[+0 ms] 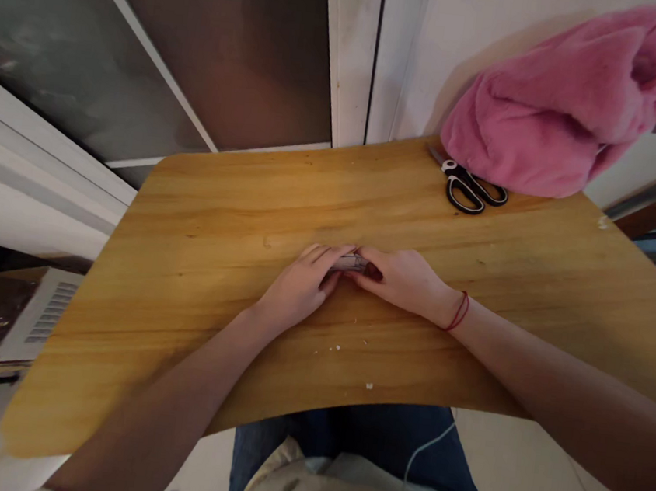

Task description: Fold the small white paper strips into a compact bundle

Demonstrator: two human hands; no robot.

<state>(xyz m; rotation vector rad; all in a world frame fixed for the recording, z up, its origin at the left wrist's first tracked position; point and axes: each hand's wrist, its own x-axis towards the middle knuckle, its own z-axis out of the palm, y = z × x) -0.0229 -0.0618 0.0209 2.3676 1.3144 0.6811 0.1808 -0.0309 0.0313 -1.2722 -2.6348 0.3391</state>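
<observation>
Through the head camera I am watching a small grey object (349, 263) over the middle of the wooden table (218, 226); whether it is touching the wood I cannot tell. The left hand (299, 281) is grasping one end while the right hand (409, 281) is pinching the other. I am judging the handling to be under way, but the grips are hiding what is done or left. White crumbs (369, 386) are lying nearer the body; beyond, scissors (467, 194) are resting just beside a pink plush bundle (554, 105), neither obstructing the hands.
</observation>
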